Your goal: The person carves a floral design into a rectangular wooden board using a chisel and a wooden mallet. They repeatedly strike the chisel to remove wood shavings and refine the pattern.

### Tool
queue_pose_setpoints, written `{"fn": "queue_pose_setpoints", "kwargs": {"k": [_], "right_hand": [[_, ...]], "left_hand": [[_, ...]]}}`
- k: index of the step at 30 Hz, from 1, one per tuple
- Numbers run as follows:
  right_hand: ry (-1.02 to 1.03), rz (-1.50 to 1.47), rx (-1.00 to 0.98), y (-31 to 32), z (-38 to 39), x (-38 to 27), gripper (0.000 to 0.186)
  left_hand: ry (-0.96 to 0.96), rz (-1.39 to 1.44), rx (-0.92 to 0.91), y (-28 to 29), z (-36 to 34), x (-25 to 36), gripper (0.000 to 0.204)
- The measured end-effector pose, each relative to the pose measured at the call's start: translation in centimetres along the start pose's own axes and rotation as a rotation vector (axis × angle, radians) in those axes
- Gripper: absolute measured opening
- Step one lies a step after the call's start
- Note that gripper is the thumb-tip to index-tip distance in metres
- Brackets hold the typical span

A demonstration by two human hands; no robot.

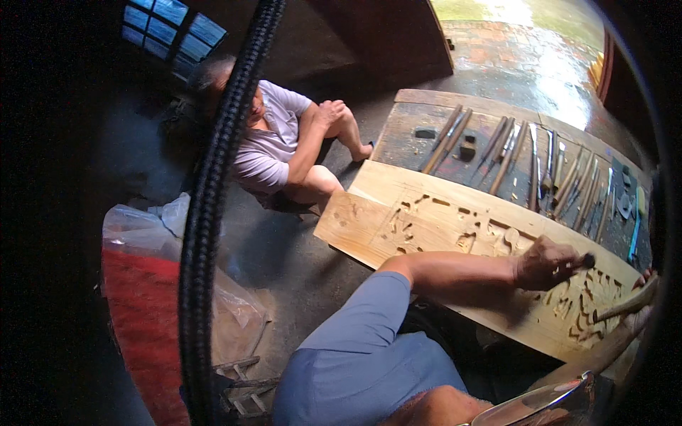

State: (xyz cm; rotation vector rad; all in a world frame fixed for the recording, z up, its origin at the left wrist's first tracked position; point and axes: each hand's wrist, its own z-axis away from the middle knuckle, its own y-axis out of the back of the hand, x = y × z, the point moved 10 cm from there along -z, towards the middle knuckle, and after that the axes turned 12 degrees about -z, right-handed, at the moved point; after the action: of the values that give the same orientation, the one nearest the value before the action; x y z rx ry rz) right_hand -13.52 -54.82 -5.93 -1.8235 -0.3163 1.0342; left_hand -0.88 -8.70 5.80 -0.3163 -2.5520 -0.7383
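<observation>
My left hand (545, 264) is closed in a fist over the carved wooden board (359, 216). A dark, round butt end (586, 260) juts out of it, seemingly a chisel's; the blade is hidden. At the far right, my right hand (643, 316), partly cut off by the picture's rim, grips a light wooden club (625, 302) slanting over the carving. Recessed shapes cover much of the board, with loose chips (565, 307) lying around the cuts. The board's left end is plain.
Rows of chisels and gouges (508, 153) lie on the dark bench (405, 153) behind the board, beside a small dark block (467, 148). Another person (280, 145) sits at the left. Nearer are a red covering (138, 319) with clear plastic and a wooden stool (245, 383).
</observation>
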Motion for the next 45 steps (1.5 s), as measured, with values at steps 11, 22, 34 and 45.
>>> {"fn": "queue_pose_setpoints", "kwargs": {"k": [11, 22, 34, 45], "right_hand": [[0.191, -0.033, 0.227, -7.7, 5.5, 0.6, 0.044], [0.175, -0.002, 0.349, -8.5, 6.3, 1.6, 0.052], [0.198, -0.012, 0.362, -9.8, 6.5, 1.9, 0.051], [0.228, -0.016, 0.257, -11.8, 6.8, 1.5, 0.041]], "left_hand": [[0.041, -0.271, 0.067, 9.3, -4.8, -5.9, 0.019], [-0.112, -0.745, -0.220, 9.7, -5.2, -19.6, 0.016], [-0.212, -0.871, -0.531, 3.2, -7.5, -28.6, 0.012], [-0.301, -0.990, -0.599, 1.3, -5.9, -26.5, 0.015]]}}
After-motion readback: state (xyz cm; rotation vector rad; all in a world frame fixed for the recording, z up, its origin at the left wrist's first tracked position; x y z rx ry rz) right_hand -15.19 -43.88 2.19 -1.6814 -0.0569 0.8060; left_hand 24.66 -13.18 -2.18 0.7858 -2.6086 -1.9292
